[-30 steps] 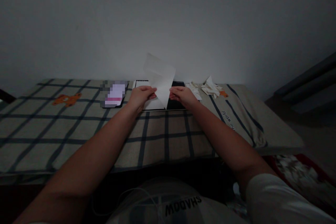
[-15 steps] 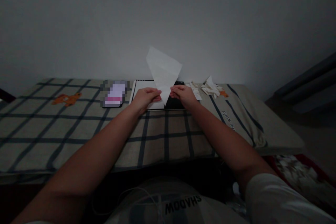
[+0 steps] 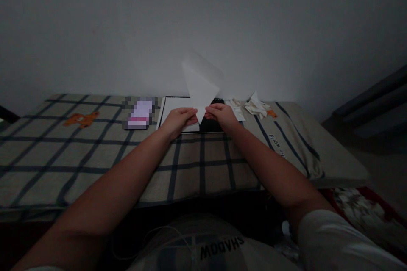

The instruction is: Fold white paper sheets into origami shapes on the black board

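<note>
A white sheet of paper (image 3: 202, 82), folded to a narrow point at the bottom, stands upright between my hands; its wide upper end is smeared by motion. My left hand (image 3: 180, 119) pinches its left edge near the point. On the opposite edge, my right hand (image 3: 221, 114) pinches it with thumb and fingers. Below the paper lies a flat black and white board or book (image 3: 211, 125), partly covered by my hands. Small cream folded paper pieces (image 3: 235, 112) lie just beyond my right hand.
A phone with a blurred screen (image 3: 140, 113) lies left of the board. To the right sits a heap of folded paper (image 3: 257, 105). A checked cloth (image 3: 190, 169) covers the table, which meets a wall (image 3: 203, 21). Lower right, a red container (image 3: 383, 203) holds many pale pieces.
The paper's upper end has swung slightly right and blurred. My fingers have drawn slightly closer together at its lower point. The other things stay where they were.
</note>
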### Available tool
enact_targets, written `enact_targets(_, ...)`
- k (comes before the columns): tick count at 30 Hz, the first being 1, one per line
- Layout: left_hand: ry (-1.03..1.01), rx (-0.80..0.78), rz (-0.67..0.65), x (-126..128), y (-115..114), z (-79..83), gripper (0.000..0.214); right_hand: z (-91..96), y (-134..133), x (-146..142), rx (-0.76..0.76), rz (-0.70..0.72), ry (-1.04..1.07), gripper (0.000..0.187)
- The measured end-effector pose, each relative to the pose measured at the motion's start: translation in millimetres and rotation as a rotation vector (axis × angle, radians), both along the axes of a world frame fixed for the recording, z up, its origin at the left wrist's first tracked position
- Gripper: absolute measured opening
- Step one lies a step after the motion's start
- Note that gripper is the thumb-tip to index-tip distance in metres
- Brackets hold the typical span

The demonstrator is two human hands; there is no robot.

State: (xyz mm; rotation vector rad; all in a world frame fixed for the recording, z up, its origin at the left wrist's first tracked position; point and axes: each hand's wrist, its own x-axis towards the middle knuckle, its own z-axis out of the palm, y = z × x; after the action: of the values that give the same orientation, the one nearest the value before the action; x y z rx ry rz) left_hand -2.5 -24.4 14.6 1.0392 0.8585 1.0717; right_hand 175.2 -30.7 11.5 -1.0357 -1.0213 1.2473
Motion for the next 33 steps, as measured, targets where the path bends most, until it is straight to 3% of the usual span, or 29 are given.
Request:
enact_targets(3, 0.026, -0.026, -0.046, 1, -3, -0.6, 0.024, -0.1, 0, 0, 0.013, -0.022, 0.004, 0.012)
enact_targets(10, 0.119, 0.055, 0.118, 4, -5, -1.9, 0.016, -0.6, 2, -3, 0.048, -0.058, -0.031, 0.011)
enact_targets(15, 0.106, 0.046, 0.147, 6, -5, -2.6, 0.013, -1.3, 1, -2, 0.014, 0.000, -0.023, 0.010)
enact_targets(21, 0.057, 0.034, 0.084, 6, -8, -0.1, 0.011, -1.6, -1, -2, -0.020, 0.047, -0.041, 0.009)
enact_targets(26, 0.054, -0.105, -0.097, 8, -9, -1.0, 0.013, 0.8, -1, -1, 0.018, -0.003, -0.076, 0.015)
enact_targets(33, 0.040, -0.144, -0.072, 9, -11, 0.7, 0.012, 3.8, -2, -2, 0.038, -0.024, -0.080, 0.018)
